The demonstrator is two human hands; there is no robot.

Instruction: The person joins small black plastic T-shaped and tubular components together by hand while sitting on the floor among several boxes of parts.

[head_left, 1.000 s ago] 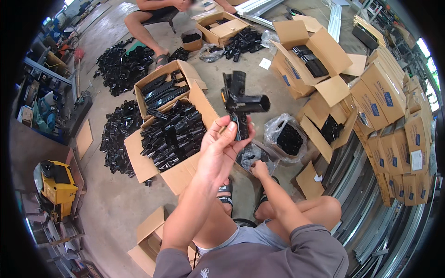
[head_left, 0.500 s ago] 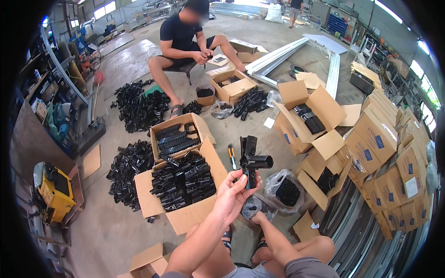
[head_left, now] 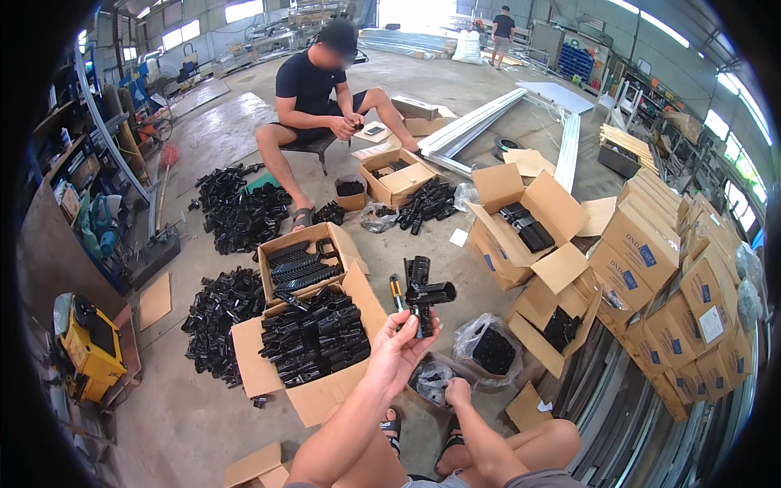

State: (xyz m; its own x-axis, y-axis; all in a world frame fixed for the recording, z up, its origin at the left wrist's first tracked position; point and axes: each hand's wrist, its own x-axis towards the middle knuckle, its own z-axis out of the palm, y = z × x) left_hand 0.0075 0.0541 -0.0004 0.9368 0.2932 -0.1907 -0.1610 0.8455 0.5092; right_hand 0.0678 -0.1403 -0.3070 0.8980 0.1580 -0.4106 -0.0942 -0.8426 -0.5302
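Observation:
My left hand (head_left: 400, 346) is closed around the lower end of a black pipe connector (head_left: 421, 294), held upright. Its tubular branch points right, with the open end showing. Low in front of me, my right hand (head_left: 458, 393) is at the right edge of a small container lined with a clear plastic bag (head_left: 432, 379). Its fingers look drawn together; whether they hold a small part is too small to tell. Beside that container stands a clear bag of small black parts (head_left: 493, 351). An orange-and-black hand tool (head_left: 396, 291) lies on the floor behind my left hand.
An open carton (head_left: 309, 397) full of black connectors stands at left, next to loose black piles (head_left: 220, 321). Open cartons (head_left: 533, 195) and stacked closed boxes (head_left: 643, 252) are at right, above long metal profiles (head_left: 602, 415). Across from me a seated person (head_left: 313, 98) handles a small part.
The whole view has shifted slightly. My left hand still holds the connector, now a little lower and left. My right hand has drawn back slightly from the bag-lined container.

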